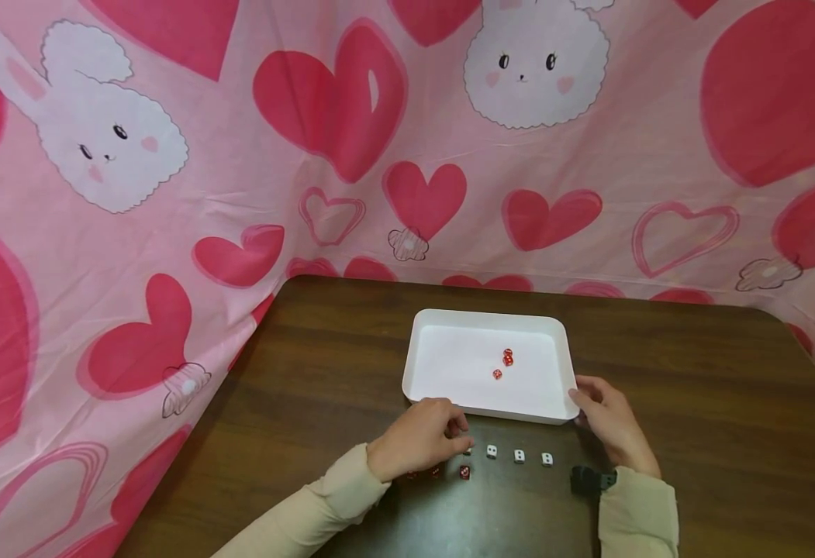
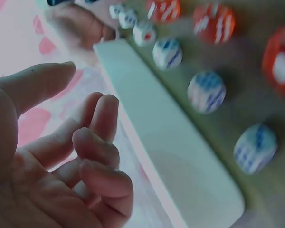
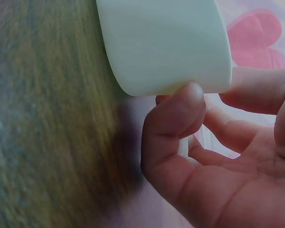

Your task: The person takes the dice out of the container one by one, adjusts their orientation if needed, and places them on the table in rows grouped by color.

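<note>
White tray (image 1: 449, 322): at table (image 1: 693, 403) centre, three red dice (image 1: 505, 363) inside. Right hand (image 1: 609, 418): gripping tray's near right corner. Left hand (image 1: 421, 435): loosely curled, holding nothing, beside white dice (image 1: 519, 456) along near edge.

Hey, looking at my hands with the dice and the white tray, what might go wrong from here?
The right hand grips only the near right corner of the white tray; a tug may tip it and spill the three red dice inside. The left hand hangs close over the row of white dice on the table, so it may knock them out of line.
</note>
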Demonstrator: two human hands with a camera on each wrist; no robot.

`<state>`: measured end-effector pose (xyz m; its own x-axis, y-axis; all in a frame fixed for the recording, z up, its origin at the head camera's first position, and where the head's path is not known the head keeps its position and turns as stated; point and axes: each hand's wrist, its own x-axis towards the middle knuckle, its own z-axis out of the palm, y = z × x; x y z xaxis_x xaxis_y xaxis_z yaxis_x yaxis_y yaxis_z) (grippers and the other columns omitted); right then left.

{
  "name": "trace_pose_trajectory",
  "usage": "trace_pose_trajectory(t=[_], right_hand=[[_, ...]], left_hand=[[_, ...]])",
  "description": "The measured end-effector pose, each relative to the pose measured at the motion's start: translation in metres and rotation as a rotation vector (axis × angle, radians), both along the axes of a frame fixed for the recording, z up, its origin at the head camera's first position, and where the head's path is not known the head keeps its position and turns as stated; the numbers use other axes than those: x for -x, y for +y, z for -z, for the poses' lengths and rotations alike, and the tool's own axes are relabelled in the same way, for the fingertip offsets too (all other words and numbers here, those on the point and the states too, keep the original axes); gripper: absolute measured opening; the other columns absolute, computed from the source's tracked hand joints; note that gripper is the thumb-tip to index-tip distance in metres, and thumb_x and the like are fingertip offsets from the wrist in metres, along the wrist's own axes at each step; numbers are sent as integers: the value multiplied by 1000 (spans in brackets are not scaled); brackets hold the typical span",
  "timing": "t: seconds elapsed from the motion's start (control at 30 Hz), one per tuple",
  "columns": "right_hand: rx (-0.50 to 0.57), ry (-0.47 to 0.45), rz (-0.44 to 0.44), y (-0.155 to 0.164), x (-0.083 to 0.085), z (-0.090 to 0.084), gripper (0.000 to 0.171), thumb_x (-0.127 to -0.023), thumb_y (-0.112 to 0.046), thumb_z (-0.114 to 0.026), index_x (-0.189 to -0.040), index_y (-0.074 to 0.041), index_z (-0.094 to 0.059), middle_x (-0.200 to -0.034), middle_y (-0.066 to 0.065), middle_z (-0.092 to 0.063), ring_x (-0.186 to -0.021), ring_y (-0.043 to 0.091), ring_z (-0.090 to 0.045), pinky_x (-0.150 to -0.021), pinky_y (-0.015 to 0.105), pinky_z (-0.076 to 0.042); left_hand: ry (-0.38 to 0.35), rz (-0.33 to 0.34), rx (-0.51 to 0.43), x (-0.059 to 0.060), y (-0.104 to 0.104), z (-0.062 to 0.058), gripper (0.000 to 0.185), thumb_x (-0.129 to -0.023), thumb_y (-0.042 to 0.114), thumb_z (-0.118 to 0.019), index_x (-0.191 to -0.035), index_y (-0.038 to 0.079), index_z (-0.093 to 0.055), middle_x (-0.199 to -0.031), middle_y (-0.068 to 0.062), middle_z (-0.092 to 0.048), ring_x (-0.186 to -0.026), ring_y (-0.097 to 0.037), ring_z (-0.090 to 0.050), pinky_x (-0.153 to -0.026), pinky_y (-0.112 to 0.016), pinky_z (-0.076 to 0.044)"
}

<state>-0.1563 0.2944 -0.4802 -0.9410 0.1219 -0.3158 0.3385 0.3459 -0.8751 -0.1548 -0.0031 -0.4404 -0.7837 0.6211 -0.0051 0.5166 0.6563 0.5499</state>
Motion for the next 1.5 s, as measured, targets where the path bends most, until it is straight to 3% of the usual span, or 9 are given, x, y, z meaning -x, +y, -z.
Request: trace_pose_trajectory(t=[0.47, 0.7, 0.9, 1.07, 1.33, 1.5], right_hand=[[-11, 39, -20, 3, 6, 2, 53, -102, -24, -45, -143, 8, -33, -134, 29, -44, -91, 15, -56, -70, 21, -51], [-3, 23, -14, 3, 5, 1, 53, -102, -24, -45, -143, 7, -33, -132, 27, -44, -90, 15, -56, -71, 21, -51], [-4, 12, -20, 3, 5, -1, 55, -102, -28, -44, -144, 6, -32, -135, 28, -42, -95, 20, -56, -72, 21, -51], [-3, 10, -17, 3, 4, 0, 56, -102, -29, -45, -144, 6, -32, -136, 28, -42, -95, 20, -56, -72, 21, -51], [3, 9, -13, 3, 5, 1, 54, -102, -27, -45, -144, 6, -33, -135, 28, -42, -95, 20, -55, -72, 21, -51], [5, 10, -13, 5, 5, 0, 56, -102, -28, -46, -144, 6, -32, -133, 27, -43, -96, 21, -55, -72, 21, -51]], left_hand=[[159, -38, -33, 31, 3, -46, 16, -89, 26, -69, -92, 11, -74, -85, 3, -68, -79, -13, -61, -73, -19, -48], [186, -41, -54, 39, 8, -58, 19, -90, 25, -68, -98, 9, -73, -89, 0, -69, -83, -15, -62, -73, -21, -48], [158, -77, -126, 49, 20, -57, 20, -91, 26, -67, -103, 11, -71, -93, 0, -69, -78, -13, -60, -70, -18, -45], [101, -129, -275, 59, 32, -51, 20, -92, 25, -65, -105, 11, -70, -93, -1, -68, -77, -9, -56, -70, -18, -44], [-104, -254, -430, 72, 50, -37, 24, -95, 31, -60, -109, 14, -70, -104, -1, -71, -87, -14, -60, -74, -23, -48], [-199, -278, -435, 81, 58, -22, 25, -96, 30, -59, -111, 13, -69, -104, -1, -71, -87, -12, -59, -70, -22, -47]])
